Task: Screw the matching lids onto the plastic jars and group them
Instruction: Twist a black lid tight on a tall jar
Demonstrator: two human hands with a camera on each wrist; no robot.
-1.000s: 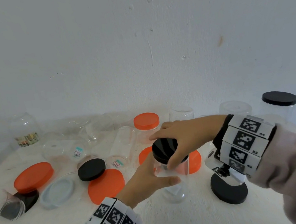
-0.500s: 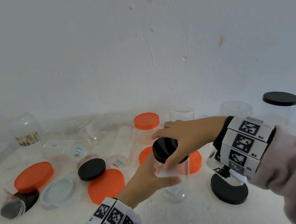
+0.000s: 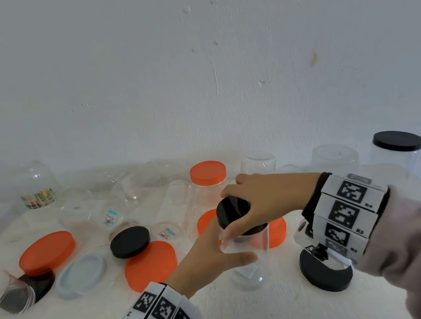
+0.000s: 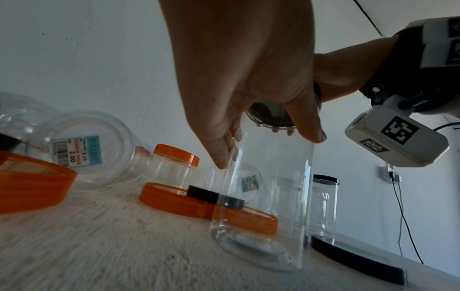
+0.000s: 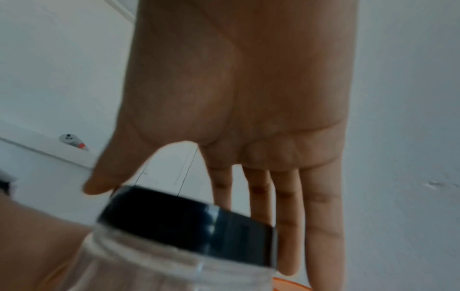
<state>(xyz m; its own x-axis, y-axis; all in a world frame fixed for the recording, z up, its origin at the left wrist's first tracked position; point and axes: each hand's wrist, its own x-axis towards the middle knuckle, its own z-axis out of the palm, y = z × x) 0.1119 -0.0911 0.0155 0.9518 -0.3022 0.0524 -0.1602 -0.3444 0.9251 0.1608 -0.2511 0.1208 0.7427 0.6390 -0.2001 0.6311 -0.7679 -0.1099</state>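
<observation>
A tall clear plastic jar [image 3: 247, 261] [image 4: 268, 206] stands upright on the white table near the front centre. My left hand [image 3: 211, 255] [image 4: 248, 78] grips its upper wall, thumb toward me. A small black lid [image 3: 233, 211] [image 5: 189, 222] sits on the jar's mouth. My right hand [image 3: 263, 200] [image 5: 236, 98] reaches in from the right and holds this lid by its rim, thumb at the near side and fingers at the far side. The jar's far side is hidden behind the hands.
Loose lids lie around: a black lid [image 3: 326, 272] front right, a black lid [image 3: 130, 241] resting on an orange lid [image 3: 151, 265], a big orange lid [image 3: 47, 251], a pale lid [image 3: 81, 272]. An orange-capped jar [image 3: 209, 183], a black-capped jar [image 3: 397, 153] and several open jars stand or lie behind.
My right hand has turned a little on the black lid, the thumb sliding lower along the rim. The jar and my left hand stay where they were.
</observation>
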